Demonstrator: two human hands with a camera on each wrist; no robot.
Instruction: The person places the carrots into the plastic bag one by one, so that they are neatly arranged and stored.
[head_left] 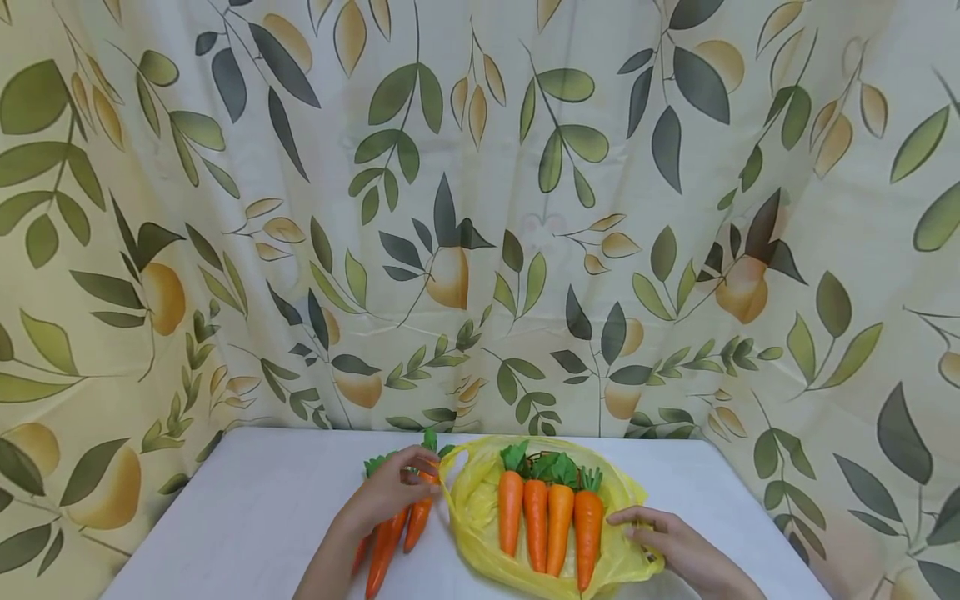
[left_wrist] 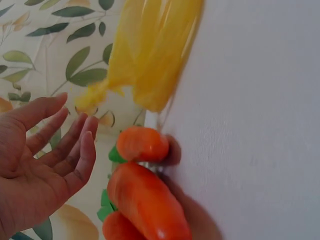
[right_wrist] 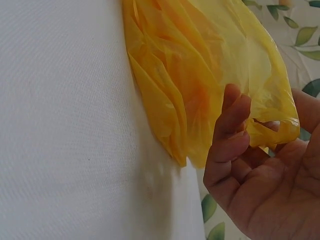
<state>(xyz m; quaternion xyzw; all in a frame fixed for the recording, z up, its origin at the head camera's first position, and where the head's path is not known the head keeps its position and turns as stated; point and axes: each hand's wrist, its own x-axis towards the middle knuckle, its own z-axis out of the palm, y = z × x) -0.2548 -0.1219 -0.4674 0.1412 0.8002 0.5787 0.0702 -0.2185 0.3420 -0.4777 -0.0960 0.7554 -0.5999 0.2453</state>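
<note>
A yellow plastic bag (head_left: 472,533) lies spread on the table, with several orange carrots (head_left: 559,521) side by side on it, green tops toward the back. My right hand (head_left: 678,546) is at the bag's right edge; in the right wrist view its curled fingers (right_wrist: 227,155) hold the bag's handle loop (right_wrist: 280,131). At the left edge of the bag, my left hand (head_left: 390,496) hovers over another group of carrots (head_left: 387,546). In the left wrist view its fingers (left_wrist: 82,160) are loosely bent with nothing between them, close to the bag's twisted handle (left_wrist: 92,95).
The white table (head_left: 247,517) extends to both sides of the bag and carrots. Behind it hangs a curtain (head_left: 480,275) printed with leaves and fruit, which also runs along the left and right sides.
</note>
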